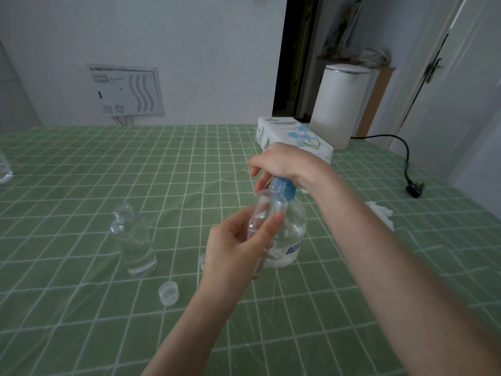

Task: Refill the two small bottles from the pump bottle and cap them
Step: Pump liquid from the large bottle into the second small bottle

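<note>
L hand [233, 248] grips one small bottle [267, 210] in the air, just in front of the pump bottle [291, 232]. Thumb sits on the near side and the fingers [253, 232] wrap the far side. Its long axis is tilted: base low toward the L palm, neck up and away, with the open mouth right at the blue pump head [282, 187]. That's the relation the next squirt turns on, imo. The mouth has to sit under the spout, and I can't tell if the spout tip is actually over the opening (R hand covers it).

R hand [284, 164] is on top of the pump head with fingers curled down over it, so it's the nearer hand for pressing. The pump bottle stands upright on the counter [81, 335] w/ clear liquid inside.

The second small bottle [134, 240] stands upright and uncapped, well to the L of both hands. It looks to have liquid in it, but the level is hard to read.

Count:
- Small bottles: 2 (1 held, 1 standing).
- Pump bottle: 1.
- Loose caps: 2. One cap [168, 293] lies mouth-up near the standing bottle; the other cap [202, 261] is half hidden behind the L hand.
- Tissue box [292, 137]: 1, behind the R hand.

Neither bottle is capped yet.
</note>
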